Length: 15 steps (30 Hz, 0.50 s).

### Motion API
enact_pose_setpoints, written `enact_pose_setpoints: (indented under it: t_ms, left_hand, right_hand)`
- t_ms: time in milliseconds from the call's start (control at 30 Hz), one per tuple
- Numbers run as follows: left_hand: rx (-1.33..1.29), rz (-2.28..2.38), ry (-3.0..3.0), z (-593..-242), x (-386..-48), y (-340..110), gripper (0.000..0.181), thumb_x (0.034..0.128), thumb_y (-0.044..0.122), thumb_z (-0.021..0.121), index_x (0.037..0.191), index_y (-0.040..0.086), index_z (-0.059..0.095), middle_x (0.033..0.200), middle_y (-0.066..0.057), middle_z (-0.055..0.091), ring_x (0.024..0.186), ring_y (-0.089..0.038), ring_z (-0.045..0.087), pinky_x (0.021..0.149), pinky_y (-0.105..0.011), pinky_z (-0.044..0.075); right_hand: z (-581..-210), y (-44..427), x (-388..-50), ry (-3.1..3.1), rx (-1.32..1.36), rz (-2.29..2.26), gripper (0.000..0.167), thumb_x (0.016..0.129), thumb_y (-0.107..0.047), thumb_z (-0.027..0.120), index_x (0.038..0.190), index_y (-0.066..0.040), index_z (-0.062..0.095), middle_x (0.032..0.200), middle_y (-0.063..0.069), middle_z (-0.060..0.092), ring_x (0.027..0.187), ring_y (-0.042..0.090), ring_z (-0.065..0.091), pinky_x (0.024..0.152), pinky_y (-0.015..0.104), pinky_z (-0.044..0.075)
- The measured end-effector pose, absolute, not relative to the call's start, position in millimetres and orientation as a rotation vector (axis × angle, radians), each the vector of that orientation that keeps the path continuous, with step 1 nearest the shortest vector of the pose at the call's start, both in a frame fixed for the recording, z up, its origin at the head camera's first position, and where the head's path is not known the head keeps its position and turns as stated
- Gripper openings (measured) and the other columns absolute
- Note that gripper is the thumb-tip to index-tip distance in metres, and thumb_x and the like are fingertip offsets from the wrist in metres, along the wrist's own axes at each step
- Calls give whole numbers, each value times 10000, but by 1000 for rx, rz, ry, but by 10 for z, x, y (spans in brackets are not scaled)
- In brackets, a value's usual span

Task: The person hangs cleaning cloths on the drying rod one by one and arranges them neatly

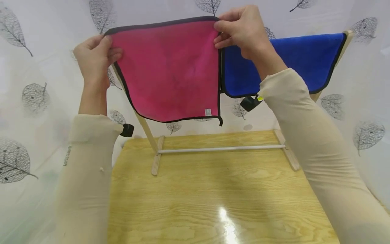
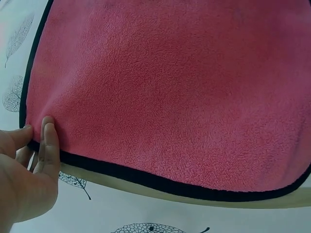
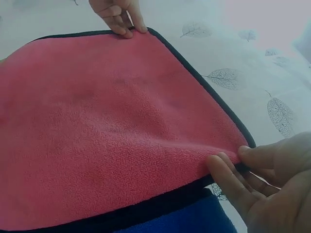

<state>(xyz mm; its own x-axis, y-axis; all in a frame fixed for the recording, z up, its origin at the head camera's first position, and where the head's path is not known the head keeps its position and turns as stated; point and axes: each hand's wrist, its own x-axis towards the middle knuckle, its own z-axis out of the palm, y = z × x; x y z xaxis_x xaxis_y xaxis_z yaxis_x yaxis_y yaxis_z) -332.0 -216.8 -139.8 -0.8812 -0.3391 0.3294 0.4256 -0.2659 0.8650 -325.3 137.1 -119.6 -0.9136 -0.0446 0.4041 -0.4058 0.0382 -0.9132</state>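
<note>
A pink towel (image 1: 170,71) with black edging hangs stretched between my two hands, in front of the left part of a wooden rack. Its upper left corner is pinched by my left hand (image 1: 94,57), and my right hand (image 1: 243,32) pinches the upper right corner. In the left wrist view, thumb and fingers of the left hand (image 2: 31,174) grip the black edge. The right wrist view has the right hand (image 3: 272,179) holding one corner and the left hand (image 3: 119,14) at another. A small white label (image 1: 208,112) sits near the towel's lower right corner.
A blue towel (image 1: 304,61) with black edging hangs over the rack's right part, partly behind my right forearm. The rack stands on wooden feet (image 1: 290,152) joined by a white bar (image 1: 222,149), on a wood-grain table (image 1: 213,189). Leaf-patterned sheeting (image 1: 36,122) surrounds it.
</note>
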Motion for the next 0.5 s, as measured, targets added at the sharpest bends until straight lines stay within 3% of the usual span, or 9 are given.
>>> enact_pose_setpoints:
  t_ms: [200, 500]
  left_hand:
    - [-150, -2123, -1567, -1387, -3307, -2177, 75, 942, 16, 725, 1003, -21, 748, 812, -118, 713, 653, -195, 722, 666, -255, 613]
    - [-147, -2104, -1558, -1305, -3338, -2170, 171, 957, 40, 709, 1110, -26, 747, 958, -118, 737, 727, -209, 732, 763, -266, 612]
  right_hand:
    - [-1187, 1373, -3318, -2013, 463, 1997, 252, 945, 30, 704, 1185, 104, 687, 870, 171, 691, 644, 245, 712, 650, 310, 611]
    - [-1156, 1362, -3370, -2010, 531, 1843, 232, 986, -26, 672, 1197, 60, 711, 960, 135, 687, 754, 206, 723, 748, 256, 597]
